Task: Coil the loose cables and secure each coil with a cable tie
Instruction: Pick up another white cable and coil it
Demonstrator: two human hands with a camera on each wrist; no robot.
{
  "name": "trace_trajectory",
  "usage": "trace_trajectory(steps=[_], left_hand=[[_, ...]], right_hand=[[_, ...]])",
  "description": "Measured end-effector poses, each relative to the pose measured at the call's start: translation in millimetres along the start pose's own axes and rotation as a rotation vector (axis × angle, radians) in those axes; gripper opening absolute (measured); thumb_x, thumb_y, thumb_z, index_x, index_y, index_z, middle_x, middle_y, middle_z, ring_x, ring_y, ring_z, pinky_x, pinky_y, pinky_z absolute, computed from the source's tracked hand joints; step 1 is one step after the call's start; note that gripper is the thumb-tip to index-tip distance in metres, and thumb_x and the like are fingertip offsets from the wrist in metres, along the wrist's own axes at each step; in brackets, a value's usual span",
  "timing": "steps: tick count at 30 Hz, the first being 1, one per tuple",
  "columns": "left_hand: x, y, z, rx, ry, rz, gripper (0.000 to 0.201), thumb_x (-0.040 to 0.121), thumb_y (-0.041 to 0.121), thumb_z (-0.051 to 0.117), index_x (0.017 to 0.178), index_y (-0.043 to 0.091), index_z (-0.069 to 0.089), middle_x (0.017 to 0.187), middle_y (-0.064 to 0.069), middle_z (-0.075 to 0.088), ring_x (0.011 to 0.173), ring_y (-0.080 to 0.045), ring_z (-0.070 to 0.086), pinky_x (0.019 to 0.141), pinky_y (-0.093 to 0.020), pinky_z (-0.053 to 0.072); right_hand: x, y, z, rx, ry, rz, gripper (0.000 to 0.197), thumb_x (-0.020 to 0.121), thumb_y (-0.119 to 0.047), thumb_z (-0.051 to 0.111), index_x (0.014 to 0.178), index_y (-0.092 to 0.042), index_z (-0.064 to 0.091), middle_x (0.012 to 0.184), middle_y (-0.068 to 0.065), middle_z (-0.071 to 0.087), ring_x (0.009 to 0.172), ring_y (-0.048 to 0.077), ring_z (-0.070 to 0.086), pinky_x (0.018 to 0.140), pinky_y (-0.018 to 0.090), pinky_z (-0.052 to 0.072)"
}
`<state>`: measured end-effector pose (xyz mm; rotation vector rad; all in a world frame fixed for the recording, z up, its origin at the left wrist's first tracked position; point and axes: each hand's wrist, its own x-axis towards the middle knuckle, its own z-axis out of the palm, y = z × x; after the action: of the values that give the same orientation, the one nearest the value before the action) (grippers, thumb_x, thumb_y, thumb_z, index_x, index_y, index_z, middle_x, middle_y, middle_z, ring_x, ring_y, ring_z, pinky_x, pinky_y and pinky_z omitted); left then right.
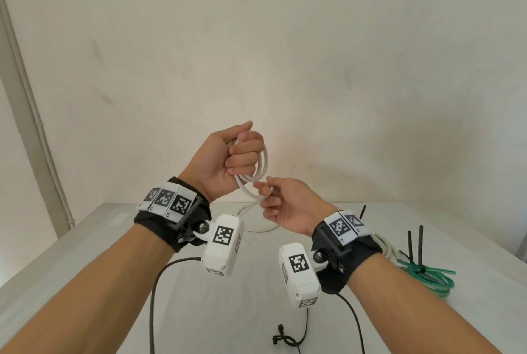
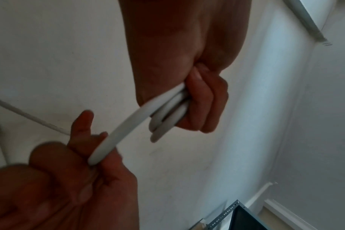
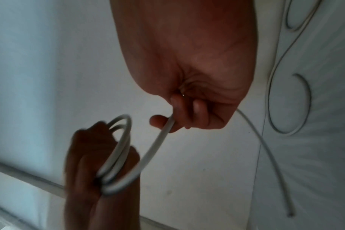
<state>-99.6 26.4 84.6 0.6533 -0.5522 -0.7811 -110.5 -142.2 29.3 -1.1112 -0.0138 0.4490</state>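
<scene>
A: What is the biggest thing in sight?
B: The white desk [image 1: 85, 282], standing against a plain wall [image 1: 256, 40].

A: And on it?
B: At the right edge lies a green cable coil [image 1: 433, 279], already bound with a black cable tie [image 1: 421, 251] whose tail stands up. Near the front edge sits a small black clip [image 1: 281, 338].

A: Where are the hands?
B: Both are raised above the desk. The left hand [image 1: 228, 158] is a closed fist; its fingers [image 2: 205, 99] are curled tight round several loops of the white cable [image 1: 263, 167].

A: And the right hand?
B: The right hand [image 1: 288, 202] is just below and beside the left. Its thumb and fingers [image 3: 187, 109] pinch the next stretch of the same cable, and the other fingers are curled in.

A: Where does the rest of the cable go?
B: From the right hand it hangs down to the desk and lies there in a loose curve.
</scene>
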Motion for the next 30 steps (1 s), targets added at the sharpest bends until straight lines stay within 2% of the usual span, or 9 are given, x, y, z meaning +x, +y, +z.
trace_trajectory(steps=[3, 8, 12, 15, 17, 19, 23, 28, 30], left_hand=[[-9, 0, 0, 0.092, -0.042, -0.173, 0.031, 0.107, 0.027, 0.045, 0.078, 0.015, 0.047, 0.057, 0.006, 0.028, 0.042, -0.010, 0.021, 0.039, -0.022, 0.015], [-15, -17, -12, 0.192, 0.042, -0.395, 0.032, 0.106, 0.029, 0.043, 0.075, 0.022, 0.039, 0.056, 0.009, 0.024, 0.041, -0.008, 0.020, 0.037, -0.019, 0.018], [-11, -42, -20, 0.276, 0.102, -0.506, 0.033, 0.103, 0.030, 0.046, 0.073, 0.024, 0.033, 0.056, 0.010, 0.021, 0.040, -0.005, 0.016, 0.036, -0.017, 0.013], [-8, -48, -24, 0.331, 0.223, -0.486, 0.035, 0.101, 0.036, 0.050, 0.071, 0.022, 0.040, 0.054, 0.010, 0.025, 0.040, -0.005, 0.017, 0.037, -0.017, 0.016], [-6, -50, -23, 0.386, 0.314, -0.429, 0.040, 0.102, 0.046, 0.043, 0.072, 0.020, 0.042, 0.056, 0.008, 0.028, 0.043, -0.007, 0.018, 0.039, -0.019, 0.017], [-3, -55, -21, 0.447, 0.380, -0.380, 0.046, 0.100, 0.056, 0.038, 0.073, 0.019, 0.042, 0.062, 0.005, 0.029, 0.050, -0.011, 0.018, 0.044, -0.022, 0.019], [1, -63, -17, 0.408, 0.490, -0.291, 0.040, 0.090, 0.053, 0.034, 0.074, 0.017, 0.040, 0.069, 0.000, 0.031, 0.057, -0.015, 0.018, 0.055, -0.029, 0.015], [12, -64, -21, 0.282, 0.748, -0.220, 0.045, 0.099, 0.054, 0.027, 0.074, 0.018, 0.036, 0.066, 0.002, 0.031, 0.046, -0.013, 0.025, 0.048, -0.026, 0.020], [12, -60, -27, 0.241, 0.795, -0.207, 0.046, 0.103, 0.052, 0.028, 0.073, 0.018, 0.036, 0.064, 0.004, 0.031, 0.043, -0.012, 0.026, 0.045, -0.024, 0.019]], right_hand=[[3, -10, -16, -0.091, 0.102, -0.030, 0.026, 0.112, -0.022, 0.036, 0.108, -0.007, 0.057, 0.054, -0.006, 0.047, 0.039, 0.006, 0.027, 0.040, 0.020, 0.021], [-1, -29, -20, -0.358, 0.168, -0.134, 0.027, 0.112, -0.026, 0.038, 0.114, -0.009, 0.059, 0.058, -0.004, 0.046, 0.046, 0.008, 0.025, 0.046, 0.022, 0.021], [-3, -36, -7, -0.479, 0.158, -0.228, 0.029, 0.110, -0.021, 0.042, 0.121, -0.006, 0.064, 0.073, 0.004, 0.057, 0.055, 0.014, 0.040, 0.051, 0.025, 0.036], [-4, -36, -2, -0.501, 0.162, -0.290, 0.025, 0.110, -0.018, 0.041, 0.113, -0.007, 0.064, 0.078, 0.007, 0.059, 0.060, 0.018, 0.048, 0.053, 0.027, 0.044], [-4, -35, 0, -0.475, 0.177, -0.334, 0.019, 0.109, -0.018, 0.041, 0.103, -0.009, 0.058, 0.079, 0.009, 0.061, 0.057, 0.018, 0.050, 0.054, 0.028, 0.047], [-3, -35, 2, -0.442, 0.195, -0.371, 0.022, 0.110, -0.024, 0.042, 0.096, -0.011, 0.051, 0.076, 0.008, 0.065, 0.055, 0.019, 0.053, 0.054, 0.028, 0.047], [1, -32, 7, -0.434, 0.269, -0.428, 0.040, 0.110, -0.044, 0.038, 0.087, -0.014, 0.050, 0.073, 0.009, 0.071, 0.052, 0.018, 0.052, 0.052, 0.028, 0.043], [-3, -32, 11, -0.300, 0.286, -0.465, 0.053, 0.110, -0.052, 0.029, 0.084, -0.012, 0.051, 0.079, 0.018, 0.077, 0.050, 0.020, 0.050, 0.052, 0.030, 0.040], [-6, -32, 12, -0.329, 0.273, -0.459, 0.055, 0.111, -0.051, 0.027, 0.080, -0.013, 0.050, 0.080, 0.020, 0.077, 0.049, 0.019, 0.049, 0.050, 0.029, 0.039]])
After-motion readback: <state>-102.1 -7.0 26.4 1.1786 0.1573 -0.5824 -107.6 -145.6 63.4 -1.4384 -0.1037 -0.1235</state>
